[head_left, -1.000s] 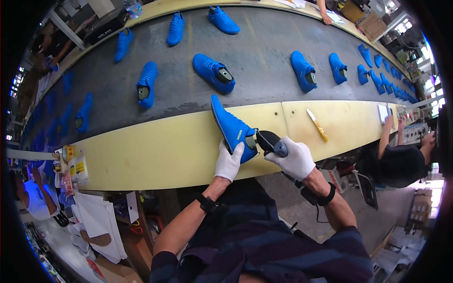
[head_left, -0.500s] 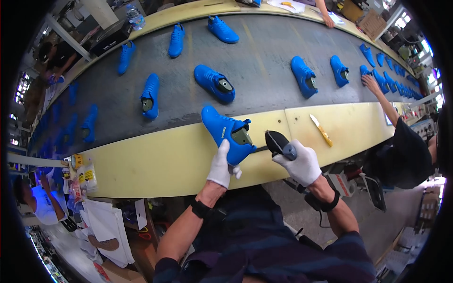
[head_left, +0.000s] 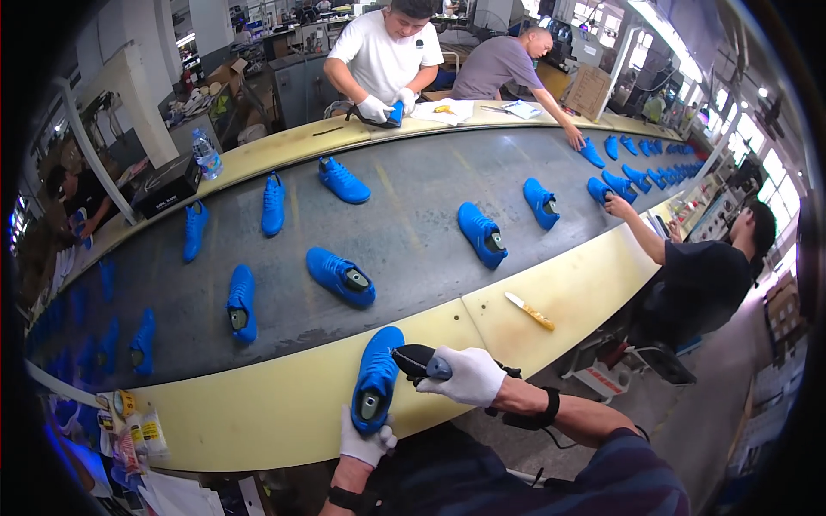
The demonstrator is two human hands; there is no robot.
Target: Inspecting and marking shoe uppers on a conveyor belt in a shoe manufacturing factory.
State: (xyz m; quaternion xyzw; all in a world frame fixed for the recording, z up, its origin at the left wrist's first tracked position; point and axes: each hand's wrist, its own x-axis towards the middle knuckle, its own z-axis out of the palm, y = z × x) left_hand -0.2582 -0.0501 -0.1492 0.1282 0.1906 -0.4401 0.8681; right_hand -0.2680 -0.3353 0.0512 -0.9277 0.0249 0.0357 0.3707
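Note:
A blue lace-up shoe (head_left: 377,365) with a dark shoe last inside stands tilted over the pale yellow work ledge, toe pointing away from me. My gloved left hand (head_left: 366,441) grips it around the heel. My gloved right hand (head_left: 470,377) is closed round a dark tool (head_left: 413,359) with a rounded black head and a grey-blue knobbed end; its exact kind I cannot make out. The tool's tip is at the right side of the shoe's upper, touching or very near it. Both hands wear white gloves.
A yellow-handled knife (head_left: 531,311) lies on the ledge (head_left: 258,417) to the right. Beyond runs a grey conveyor belt (head_left: 413,224) with several blue shoes (head_left: 342,275). Across it, a person in white handles a shoe; two others reach onto the belt at right. A water bottle (head_left: 206,155) stands far left.
My view has tilted up and shifted. The held shoe has turned from slanting sideways to toe pointing away, and the right hand has brought the tool against or close to its upper.

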